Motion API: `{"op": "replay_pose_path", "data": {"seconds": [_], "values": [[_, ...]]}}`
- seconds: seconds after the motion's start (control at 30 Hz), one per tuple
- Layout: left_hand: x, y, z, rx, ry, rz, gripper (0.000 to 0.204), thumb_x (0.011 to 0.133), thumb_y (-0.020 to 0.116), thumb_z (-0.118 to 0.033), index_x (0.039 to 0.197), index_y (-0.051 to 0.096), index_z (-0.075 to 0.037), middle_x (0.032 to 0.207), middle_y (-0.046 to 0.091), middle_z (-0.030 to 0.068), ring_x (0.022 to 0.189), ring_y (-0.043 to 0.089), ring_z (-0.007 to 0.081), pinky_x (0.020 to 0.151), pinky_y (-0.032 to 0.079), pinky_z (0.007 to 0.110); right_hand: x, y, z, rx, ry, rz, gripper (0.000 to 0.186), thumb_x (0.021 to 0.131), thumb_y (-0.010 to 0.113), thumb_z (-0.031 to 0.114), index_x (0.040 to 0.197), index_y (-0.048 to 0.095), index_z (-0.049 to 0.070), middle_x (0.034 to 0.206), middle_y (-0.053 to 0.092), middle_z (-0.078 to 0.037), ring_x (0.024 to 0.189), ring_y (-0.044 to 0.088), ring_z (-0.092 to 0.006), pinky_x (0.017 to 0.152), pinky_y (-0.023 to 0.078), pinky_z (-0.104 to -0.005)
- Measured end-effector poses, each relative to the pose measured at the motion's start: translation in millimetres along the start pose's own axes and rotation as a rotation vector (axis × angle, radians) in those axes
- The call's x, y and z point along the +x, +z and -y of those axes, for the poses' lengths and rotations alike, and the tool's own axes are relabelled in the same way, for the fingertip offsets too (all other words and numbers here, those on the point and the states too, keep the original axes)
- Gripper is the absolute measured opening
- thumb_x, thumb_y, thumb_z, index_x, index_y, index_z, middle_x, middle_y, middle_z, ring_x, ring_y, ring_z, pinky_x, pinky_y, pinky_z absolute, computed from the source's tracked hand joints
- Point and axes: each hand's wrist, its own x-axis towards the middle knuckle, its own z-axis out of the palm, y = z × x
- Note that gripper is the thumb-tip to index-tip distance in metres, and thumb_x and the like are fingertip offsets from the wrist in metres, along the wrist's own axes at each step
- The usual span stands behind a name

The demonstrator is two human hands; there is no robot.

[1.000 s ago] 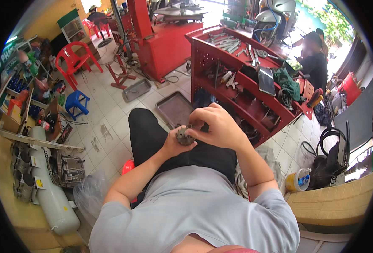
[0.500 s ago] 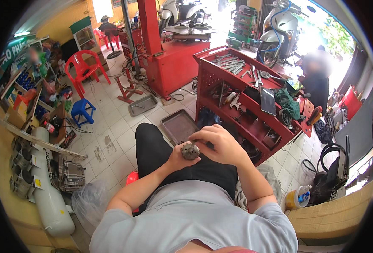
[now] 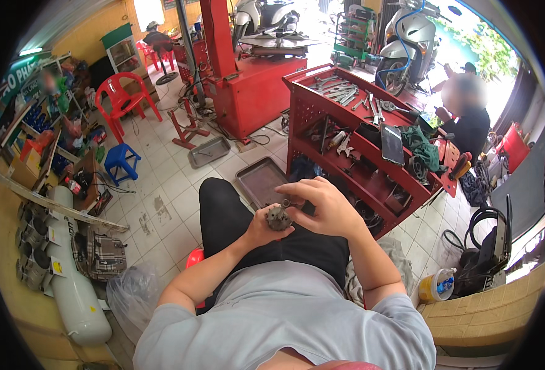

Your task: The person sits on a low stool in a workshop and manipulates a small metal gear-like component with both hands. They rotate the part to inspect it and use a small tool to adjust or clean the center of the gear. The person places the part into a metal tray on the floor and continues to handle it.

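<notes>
My left hand (image 3: pixel 261 227) is wrapped around a round, dark grey metal part (image 3: pixel 278 218) held over my lap, its pitted end with small holes turned up. Close above it, my right hand (image 3: pixel 319 206) is curled, thumb low by the part's edge and index finger arched over its top. Between that thumb and index finger shows a small metal ring (image 3: pixel 286 202); whether it also touches the round part is hard to make out. The right hand's other fingers are bent and partly hidden.
Beyond my knees lies a shallow metal tray (image 3: pixel 243 179). A red tool cart (image 3: pixel 359 161) with wrenches and a phone (image 3: pixel 392 145) stands ahead right. At left are a blue stool (image 3: pixel 122 164) and a red chair (image 3: pixel 127 103). A person (image 3: pixel 470 120) is at far right.
My right fingers have spread a little from the round part, and the small ring now shows between them. The left hand stays in place. The person at far right has raised an arm.
</notes>
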Motion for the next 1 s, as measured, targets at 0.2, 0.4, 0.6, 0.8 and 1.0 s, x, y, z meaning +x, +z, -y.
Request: {"op": "replay_pose_path", "data": {"seconds": [0.2, 0.4, 0.6, 0.8, 1.0], "values": [[2.0, -0.3, 3.7, 0.031, 0.042, 0.013, 0.031, 0.073, 0.084, -0.012, 0.093, 0.061, -0.006, 0.075, 0.063, -0.0001, 0.068, 0.058, 0.0095, 0.066, 0.050, 0.028, -0.4, 0.3, -5.8, -0.109, 0.067, 0.084, 0.027, 0.084, 0.069, 0.016, 0.110, 0.066, 0.008, 0.083, 0.065, -0.007, 0.080, 0.063, -0.0242, 0.081, 0.045, -0.0375], [0.6, 0.0, -1.0, 0.003, -0.019, 0.024, 0.031, 0.073, 0.084, -0.011, 0.093, 0.062, -0.007, 0.077, 0.063, 0.0002, 0.069, 0.059, 0.0097, 0.066, 0.050, 0.028, -2.8, 4.5, -8.7, -0.041, -0.020, 0.043, 0.025, 0.085, 0.069, 0.017, 0.108, 0.066, 0.007, 0.083, 0.066, -0.007, 0.084, 0.065, -0.0250, 0.082, 0.046, -0.0378], [0.0, 0.5, 5.4, 0.012, 0.022, 0.005, 0.032, 0.072, 0.085, -0.012, 0.093, 0.062, -0.007, 0.079, 0.064, 0.0007, 0.070, 0.060, 0.0107, 0.067, 0.050, 0.028, -0.4, 1.6, -3.0, -0.019, -0.035, -0.011, 0.022, 0.085, 0.070, 0.017, 0.104, 0.067, 0.007, 0.085, 0.067, -0.007, 0.084, 0.065, -0.0246, 0.083, 0.046, -0.0371], [0.0, 0.5, 0.6, 0.031, 0.026, -0.002, 0.033, 0.071, 0.085, -0.013, 0.096, 0.064, -0.007, 0.079, 0.065, 0.0007, 0.071, 0.060, 0.0110, 0.068, 0.051, 0.029, -2.6, -4.8, -7.3, -0.112, 0.079, 0.087, 0.021, 0.084, 0.070, 0.016, 0.103, 0.067, 0.007, 0.086, 0.067, -0.007, 0.083, 0.065, -0.0243, 0.082, 0.046, -0.0367], [-0.3, 0.4, 5.7, 0.031, 0.037, 0.010, 0.032, 0.072, 0.085, -0.013, 0.095, 0.062, -0.007, 0.075, 0.064, 0.0005, 0.066, 0.059, 0.0104, 0.065, 0.050, 0.028, -1.5, -1.3, -8.1, -0.025, -0.015, 0.043, 0.021, 0.084, 0.071, 0.015, 0.102, 0.067, 0.007, 0.084, 0.066, -0.007, 0.082, 0.064, -0.0249, 0.082, 0.046, -0.0371]]}}
